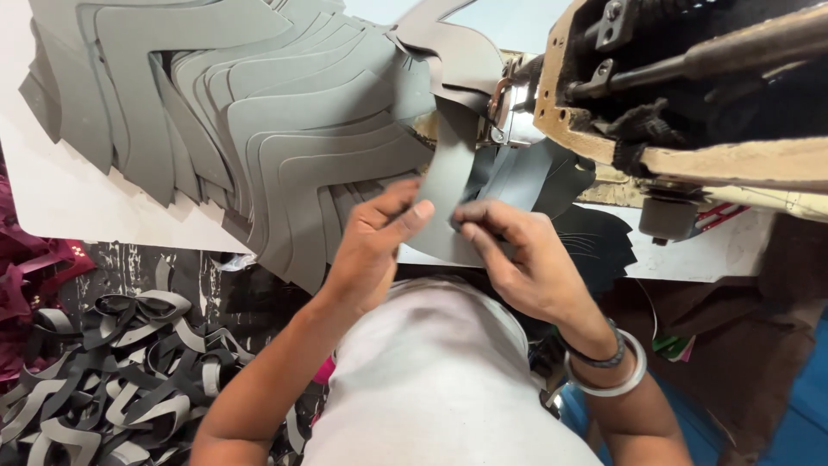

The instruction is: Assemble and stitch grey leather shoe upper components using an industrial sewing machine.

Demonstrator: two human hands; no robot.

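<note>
Left hand (373,246) pinching near edge of curved grey cut strip of leather-like sheet (450,185), thumb on top. Right hand (517,259) gripping same strip w/ fingertips, just beside left. Strip runs from both hands up under worn cream sewing machine w/ metal foot (690,95). Fanned stack of grey cut pieces (250,112) beyond left hand, on white tabletop (60,203). Heap of sewn grey-black loops (112,371) below left forearm. Bangle & dark bead band (608,371) on right wrist.
</note>
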